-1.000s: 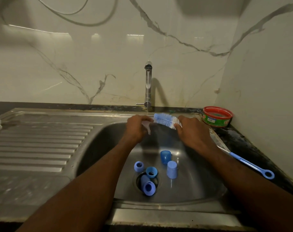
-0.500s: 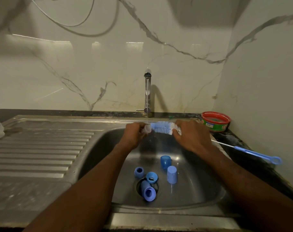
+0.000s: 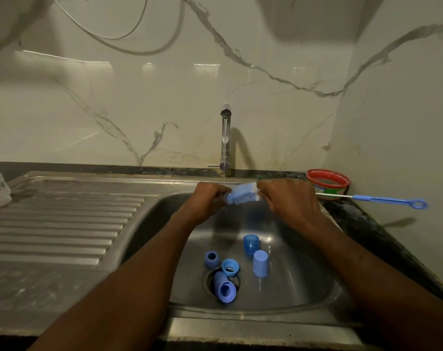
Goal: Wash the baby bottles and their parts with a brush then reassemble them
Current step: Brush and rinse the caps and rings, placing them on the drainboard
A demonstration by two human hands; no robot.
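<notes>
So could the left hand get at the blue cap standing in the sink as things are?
Probably not at once: the left hand grips a small part against the brush. The way down to the blue cap looks open, with nothing above it.

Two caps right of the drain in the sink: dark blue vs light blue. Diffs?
The dark blue cap is a deeper, glossier blue, the light blue cap paler and matte. The dark blue cap lies farther back toward the tap; the light blue cap sits nearer the camera. The light blue cap stands closed end up; the dark one's pose is unclear. Both rest on the sink floor, untouched.
</notes>
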